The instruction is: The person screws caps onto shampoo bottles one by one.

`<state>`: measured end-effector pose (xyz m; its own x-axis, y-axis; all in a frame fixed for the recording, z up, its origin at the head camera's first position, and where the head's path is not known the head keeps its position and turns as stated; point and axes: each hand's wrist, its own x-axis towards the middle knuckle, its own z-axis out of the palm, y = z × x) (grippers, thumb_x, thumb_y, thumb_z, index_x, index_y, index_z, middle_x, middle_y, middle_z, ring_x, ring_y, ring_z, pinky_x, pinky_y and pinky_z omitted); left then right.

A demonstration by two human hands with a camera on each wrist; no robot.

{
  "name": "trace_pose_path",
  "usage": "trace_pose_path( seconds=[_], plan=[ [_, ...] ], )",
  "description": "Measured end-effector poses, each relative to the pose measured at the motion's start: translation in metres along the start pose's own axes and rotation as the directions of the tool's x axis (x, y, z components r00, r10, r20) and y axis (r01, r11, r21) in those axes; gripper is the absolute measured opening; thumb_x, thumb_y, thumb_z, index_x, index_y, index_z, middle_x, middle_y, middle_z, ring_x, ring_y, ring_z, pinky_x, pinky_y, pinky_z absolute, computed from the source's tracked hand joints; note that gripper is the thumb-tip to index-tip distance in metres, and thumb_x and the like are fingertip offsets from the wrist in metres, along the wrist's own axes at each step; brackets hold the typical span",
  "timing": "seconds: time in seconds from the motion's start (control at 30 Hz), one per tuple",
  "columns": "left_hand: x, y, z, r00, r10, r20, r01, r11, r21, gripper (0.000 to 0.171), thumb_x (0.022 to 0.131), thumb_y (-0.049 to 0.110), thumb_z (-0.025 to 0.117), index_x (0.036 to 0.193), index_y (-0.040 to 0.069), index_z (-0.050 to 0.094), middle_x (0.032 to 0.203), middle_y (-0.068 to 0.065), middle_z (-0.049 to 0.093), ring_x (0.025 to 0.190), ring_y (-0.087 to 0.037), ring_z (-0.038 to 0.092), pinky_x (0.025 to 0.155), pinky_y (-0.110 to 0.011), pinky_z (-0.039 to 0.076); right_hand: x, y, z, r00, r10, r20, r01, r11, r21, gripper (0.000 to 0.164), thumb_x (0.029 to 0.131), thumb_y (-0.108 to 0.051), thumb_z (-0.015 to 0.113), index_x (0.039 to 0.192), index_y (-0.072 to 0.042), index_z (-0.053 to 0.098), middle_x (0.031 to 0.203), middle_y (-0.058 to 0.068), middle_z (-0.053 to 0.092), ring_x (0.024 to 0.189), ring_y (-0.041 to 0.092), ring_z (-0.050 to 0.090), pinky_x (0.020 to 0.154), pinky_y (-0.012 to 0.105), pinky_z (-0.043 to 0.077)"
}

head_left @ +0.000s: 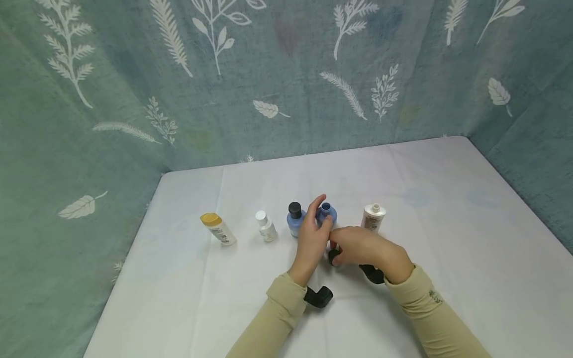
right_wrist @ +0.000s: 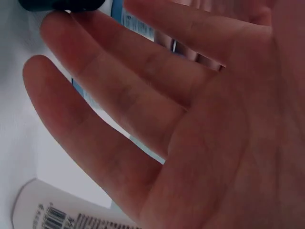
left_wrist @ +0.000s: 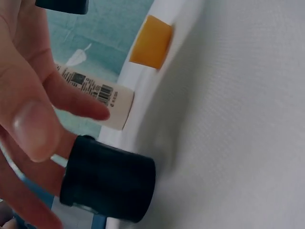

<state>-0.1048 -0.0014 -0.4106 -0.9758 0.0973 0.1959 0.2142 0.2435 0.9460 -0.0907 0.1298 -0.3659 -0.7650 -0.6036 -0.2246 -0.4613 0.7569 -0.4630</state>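
Observation:
In the head view my left hand (head_left: 313,236) curves round an uncapped blue bottle (head_left: 326,210), thumb in front and index finger behind. Just nearer, my right hand (head_left: 364,246) pinches a black cap (head_left: 334,256) low over the table. That black cap (left_wrist: 112,179) is large in the left wrist view, at the right hand's fingers (left_wrist: 76,98). From the right wrist, the palm and the long fingers (right_wrist: 90,124) show, with the cap (right_wrist: 62,4) at the fingertips. A second blue bottle (head_left: 295,221), black-capped, stands just left of my left hand.
An uncapped white bottle (head_left: 373,217) stands right of the hands. A yellow cap (left_wrist: 151,43) lies on the white cloth near it. To the left stand a small white-capped bottle (head_left: 266,227) and a yellow-capped bottle (head_left: 219,230). A patterned curtain (head_left: 277,79) hangs behind.

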Motion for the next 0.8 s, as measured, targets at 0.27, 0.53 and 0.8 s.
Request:
trace_pose_path(
  seconds=[0.27,0.53,0.8],
  plan=[
    [-0.002,0.002,-0.001,1.0,-0.03,0.007,0.03,0.999,-0.015,0.047,0.09,0.016,0.05,0.132,0.033,0.038,0.135,0.008,0.038,0.111,-0.008,0.04,0.095,-0.034,0.032,0.003,-0.003,0.008,1.0,0.002,-0.018,-0.003,0.996,-0.086,0.024,0.065,-0.017,0.078,0.082,-0.016,0.061,0.077,-0.008,0.057,0.071,0.012,0.054,0.064,0.031,0.044],
    [-0.009,0.028,-0.005,0.999,-0.049,0.022,0.05,0.999,-0.007,0.047,0.089,0.009,0.049,0.135,0.016,0.038,0.137,-0.006,0.037,0.095,-0.02,0.049,0.086,-0.036,0.038,0.001,0.002,0.0,1.0,-0.027,-0.013,0.027,1.0,0.004,0.015,0.067,-0.011,0.072,0.078,-0.014,0.061,0.072,-0.009,0.055,0.064,0.009,0.048,0.064,0.029,0.041],
    [-0.002,-0.005,0.003,0.998,-0.054,0.014,0.053,0.998,0.042,0.048,0.09,0.022,0.052,0.135,0.028,0.036,0.137,0.011,0.035,0.125,-0.002,0.028,0.101,-0.029,0.024,-0.006,0.005,-0.011,0.999,-0.029,-0.017,0.029,1.0,0.005,0.015,0.076,-0.018,0.069,0.089,-0.014,0.063,0.075,-0.011,0.056,0.066,0.007,0.049,0.063,0.026,0.041]
  ],
)
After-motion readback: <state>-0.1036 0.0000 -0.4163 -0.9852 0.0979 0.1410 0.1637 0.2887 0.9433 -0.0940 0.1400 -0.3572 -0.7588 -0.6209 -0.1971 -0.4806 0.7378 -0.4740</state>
